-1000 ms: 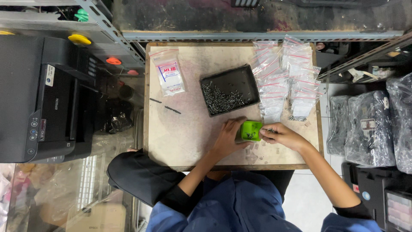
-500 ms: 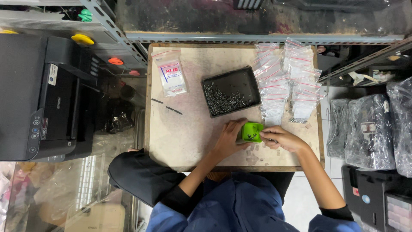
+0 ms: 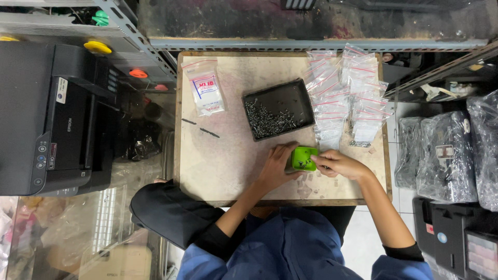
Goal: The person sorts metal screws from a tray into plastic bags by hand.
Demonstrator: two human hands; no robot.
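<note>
The left hand point(image 3: 276, 165) cupped a small green plastic cup point(image 3: 303, 158), light and rigid, best held by its sides, while the right hand point(image 3: 340, 164) pinched tiny screws inside.

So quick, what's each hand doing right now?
Left hand: curled around the small green cup, holding it.
Right hand: fingertips pinched at the cup's rim; what they hold cannot be told.

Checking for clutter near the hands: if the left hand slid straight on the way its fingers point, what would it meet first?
Probably the black tray of small screws: the left hand points up-table toward its near edge.
</note>
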